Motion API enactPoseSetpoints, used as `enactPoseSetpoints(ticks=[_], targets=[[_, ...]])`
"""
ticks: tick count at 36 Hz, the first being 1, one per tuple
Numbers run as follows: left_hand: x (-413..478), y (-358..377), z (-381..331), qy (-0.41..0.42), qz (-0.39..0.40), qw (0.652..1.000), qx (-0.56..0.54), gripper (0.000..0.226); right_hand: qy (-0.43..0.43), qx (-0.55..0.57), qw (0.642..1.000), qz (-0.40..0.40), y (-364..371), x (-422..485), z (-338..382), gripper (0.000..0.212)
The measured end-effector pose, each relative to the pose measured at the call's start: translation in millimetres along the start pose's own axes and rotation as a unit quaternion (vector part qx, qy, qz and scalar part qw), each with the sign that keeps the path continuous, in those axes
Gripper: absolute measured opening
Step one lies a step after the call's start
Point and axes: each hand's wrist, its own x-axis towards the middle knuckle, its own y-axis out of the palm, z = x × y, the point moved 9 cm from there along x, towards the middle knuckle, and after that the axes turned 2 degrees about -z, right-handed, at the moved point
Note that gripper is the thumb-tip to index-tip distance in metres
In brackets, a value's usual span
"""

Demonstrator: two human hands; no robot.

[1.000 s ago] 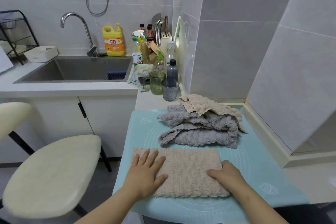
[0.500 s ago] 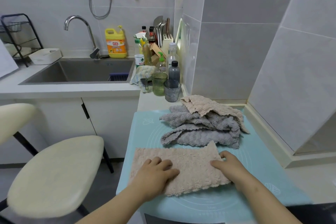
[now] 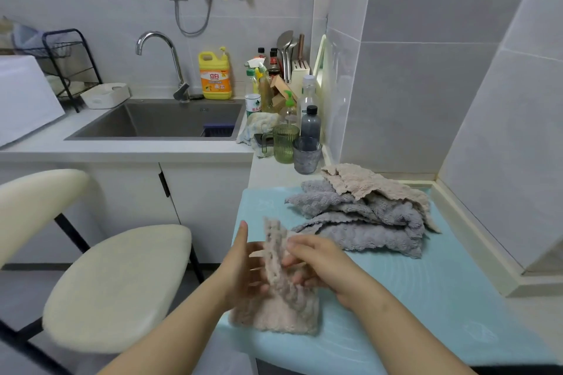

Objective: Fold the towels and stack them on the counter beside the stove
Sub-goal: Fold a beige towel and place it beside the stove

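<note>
Head view gives me one beige towel (image 3: 283, 298) at the near left corner of the blue mat (image 3: 426, 298). Its lower part lies on the mat. Its upper part stands up, raised between the two hands.

The left hand (image 3: 243, 268) is at the left side of the towel with straight fingers, one of them pointing up. It touches the cloth, and I do not see it curled round it, though the picture is blurred there. The right hand (image 3: 323, 265) is at the right side with bent fingers, and it pinches the raised edge of the towel.

Farther back on the mat, near the wall, there is a loose pile (image 3: 365, 219) of grey towels with a beige one on top. The pile is apart from the towel in the hands.

The mat lies on the white table (image 3: 268, 172). Behind the pile, a green cup (image 3: 285, 143) and a grey cup (image 3: 306, 155) stand side by side on the table. A sink (image 3: 158, 122) is farther left, and a cream stool (image 3: 115, 283) stands left of the mat.
</note>
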Motion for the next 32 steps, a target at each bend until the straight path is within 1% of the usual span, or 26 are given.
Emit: enactPoseSetpoints(ticks=[1, 3, 5, 6, 8, 9, 10, 11, 14, 15, 18, 21, 22, 23, 24, 26, 27, 28, 29, 30, 31, 32], targets=[[-1, -1, 1, -0.003, 0.007, 1.0, 0.012, 0.081, 0.006, 0.009, 1.0, 0.004, 2, 1, -1, 0.006], [-4, 0, 1, 0.007, 0.018, 0.998, 0.063, 0.079, 0.018, 0.026, 0.999, -0.018, -2, 2, -6, 0.007], [-9, 3, -4, 0.048, 0.008, 0.991, 0.123, 0.069, 0.029, 0.035, 0.998, -0.044, -9, 2, -14, 0.007], [-10, 3, -10, 0.083, -0.007, 0.986, 0.144, 0.066, 0.035, 0.038, 0.997, -0.054, -12, 1, -18, 0.008], [-10, 2, -22, 0.16, -0.032, 0.964, 0.209, 0.076, 0.045, 0.033, 0.996, -0.067, -19, 0, -25, 0.007], [-9, 2, -25, 0.185, -0.04, 0.946, 0.261, 0.079, 0.049, 0.029, 0.996, -0.073, -22, 0, -29, 0.007], [-8, 1, -27, 0.201, -0.047, 0.927, 0.312, 0.078, 0.053, 0.026, 0.995, -0.079, -26, -1, -33, 0.006], [-7, -2, -28, 0.205, -0.055, 0.915, 0.344, 0.071, 0.056, 0.023, 0.995, -0.085, -28, -1, -36, 0.006], [-4, -12, -25, 0.189, -0.058, 0.903, 0.38, 0.036, 0.062, 0.002, 0.994, -0.095, -32, -2, -42, 0.006], [-4, -15, -22, 0.184, -0.058, 0.896, 0.401, 0.028, 0.062, -0.007, 0.993, -0.096, -32, -2, -44, 0.007], [-5, -25, -17, 0.184, -0.075, 0.879, 0.433, 0.021, 0.049, -0.034, 0.993, -0.104, -28, -2, -46, 0.011], [-7, -30, -16, 0.195, -0.092, 0.869, 0.445, 0.019, 0.013, -0.126, 0.985, -0.117, -25, 0, -44, 0.017], [-7, -30, -16, 0.202, -0.095, 0.862, 0.456, 0.018, -0.002, -0.155, 0.98, -0.123, -24, -1, -42, 0.02], [-7, -31, -18, 0.215, -0.108, 0.843, 0.481, 0.018, -0.02, -0.188, 0.974, -0.128, -23, -1, -39, 0.023], [-7, -33, -20, 0.237, -0.136, 0.811, 0.518, 0.019, -0.044, -0.23, 0.963, -0.133, -21, -1, -36, 0.027], [-14, -36, -30, 0.308, -0.222, 0.737, 0.559, 0.032, -0.09, -0.335, 0.928, -0.134, -14, 0, -30, 0.037], [-18, -33, -34, 0.343, -0.24, 0.713, 0.562, 0.04, -0.108, -0.385, 0.907, -0.13, -9, 0, -28, 0.04], [-20, -26, -34, 0.365, -0.227, 0.7, 0.57, 0.046, -0.117, -0.43, 0.887, -0.118, -2, 3, -28, 0.044], [-20, -13, -31, 0.381, -0.199, 0.68, 0.594, 0.054, -0.116, -0.469, 0.87, -0.1, 5, 5, -31, 0.048], [-15, 0, -22, 0.37, -0.15, 0.671, 0.625, 0.067, -0.111, -0.502, 0.854, -0.085, 12, 8, -36, 0.06], [-10, 9, -12, 0.348, -0.109, 0.671, 0.646, 0.081, -0.104, -0.527, 0.841, -0.074, 16, 11, -43, 0.077], [-3, 11, 1, 0.3, -0.074, 0.686, 0.66, 0.092, -0.089, -0.545, 0.831, -0.066, 18, 14, -51, 0.092]])
